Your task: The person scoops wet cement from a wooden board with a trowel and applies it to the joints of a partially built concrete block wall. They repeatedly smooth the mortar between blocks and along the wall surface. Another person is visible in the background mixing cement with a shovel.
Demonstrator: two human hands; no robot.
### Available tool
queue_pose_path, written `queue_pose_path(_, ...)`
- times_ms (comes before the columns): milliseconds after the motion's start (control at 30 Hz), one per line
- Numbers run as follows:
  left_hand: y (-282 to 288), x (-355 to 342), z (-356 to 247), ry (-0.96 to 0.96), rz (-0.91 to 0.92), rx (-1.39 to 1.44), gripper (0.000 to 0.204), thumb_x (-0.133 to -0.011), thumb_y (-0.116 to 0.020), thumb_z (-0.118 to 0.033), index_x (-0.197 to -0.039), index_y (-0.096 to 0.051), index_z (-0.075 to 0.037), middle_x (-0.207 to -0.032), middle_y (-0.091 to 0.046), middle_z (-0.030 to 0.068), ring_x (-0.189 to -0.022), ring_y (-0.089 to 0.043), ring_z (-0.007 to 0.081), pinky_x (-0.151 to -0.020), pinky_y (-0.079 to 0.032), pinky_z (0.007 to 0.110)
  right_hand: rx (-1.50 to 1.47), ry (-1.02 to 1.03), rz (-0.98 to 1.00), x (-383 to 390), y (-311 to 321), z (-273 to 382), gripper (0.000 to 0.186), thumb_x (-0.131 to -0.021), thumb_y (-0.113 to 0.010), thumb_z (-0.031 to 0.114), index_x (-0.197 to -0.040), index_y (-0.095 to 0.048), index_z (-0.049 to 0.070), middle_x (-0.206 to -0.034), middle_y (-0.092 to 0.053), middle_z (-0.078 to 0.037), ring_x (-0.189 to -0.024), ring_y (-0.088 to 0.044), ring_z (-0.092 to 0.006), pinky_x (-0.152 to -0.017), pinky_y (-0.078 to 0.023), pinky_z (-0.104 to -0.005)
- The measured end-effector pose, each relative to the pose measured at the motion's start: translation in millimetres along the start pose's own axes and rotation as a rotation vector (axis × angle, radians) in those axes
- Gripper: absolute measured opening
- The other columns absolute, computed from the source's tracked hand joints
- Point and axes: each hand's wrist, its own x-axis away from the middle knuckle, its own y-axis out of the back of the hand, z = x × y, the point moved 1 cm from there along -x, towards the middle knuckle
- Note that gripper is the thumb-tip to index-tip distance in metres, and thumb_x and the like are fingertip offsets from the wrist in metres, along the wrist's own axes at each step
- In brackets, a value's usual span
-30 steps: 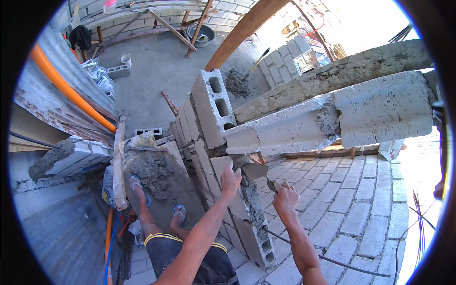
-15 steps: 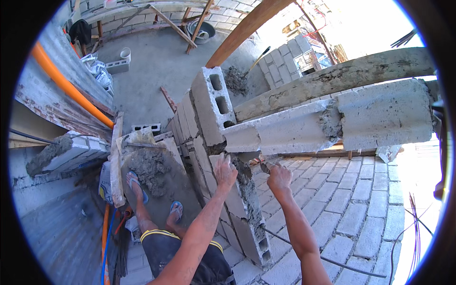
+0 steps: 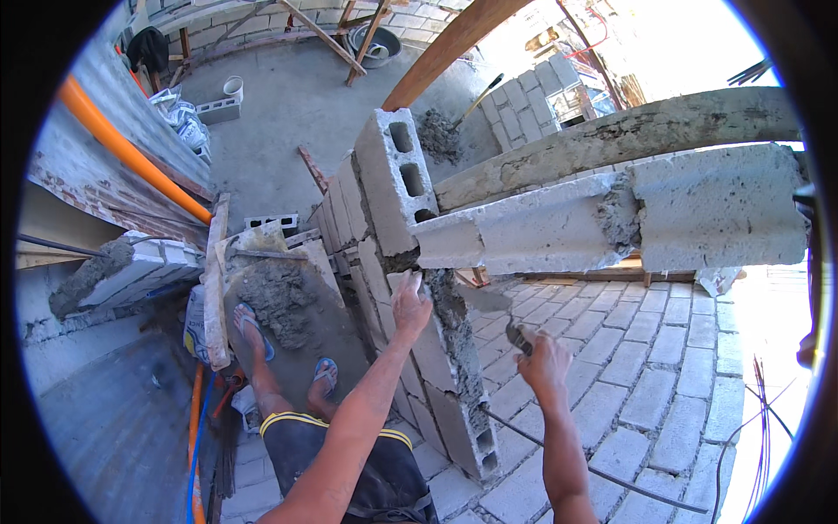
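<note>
My right hand is wrapped round the handle of a trowel, held just right of the wall, its blade pointing up and left. My left hand rests at the left edge of the block wall, fingers closed on what looks like a small flat grey piece; its full shape is hidden. Between the hands, wet mortar lies along the wall's upper edge. Ahead stands a hollow concrete block with its openings showing. A grey concrete beam runs rightward from it.
My sandalled feet stand beside a mortar heap on a board left of the wall. An orange pipe crosses the left side. A wooden post rises beyond the block. A black bar lies low across the right-hand blockwork.
My right hand has drawn back right and down from the wall with the trowel, so its blade now shows. My left hand has stayed at the wall edge, shifting slightly.
</note>
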Motion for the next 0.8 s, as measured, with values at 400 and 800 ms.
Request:
queue_pose_path(400,9.2,-10.0,14.3,-0.061,0.105,0.014,0.058,-0.07,-0.054,-0.004,-0.128,-0.053,-0.001,-0.142,-0.038,0.0262,-0.133,-0.036,0.038,-0.11,-0.031,0.04,-0.009,0.013,-0.01,-12.3,-24.9,4.5,0.047,-0.071,-0.074,0.028,-0.117,-0.063,0.025,-0.097,-0.065,-0.007,-0.09,-0.065,-0.0291,-0.075,-0.051,-0.0411)
queue_pose_path(800,24.7,43.1,4.5,0.204,0.055,0.035,0.051,-0.075,-0.061,-0.009,-0.125,-0.055,-0.004,-0.126,-0.055,0.0219,-0.116,-0.053,0.0379,-0.099,-0.042,0.041,0.064,-0.004,0.099,39.3,-1.6,-42.8,0.04,-0.067,-0.068,0.013,-0.105,-0.068,0.025,-0.092,-0.064,-0.006,-0.091,-0.064,-0.0272,-0.075,-0.051,-0.0402)
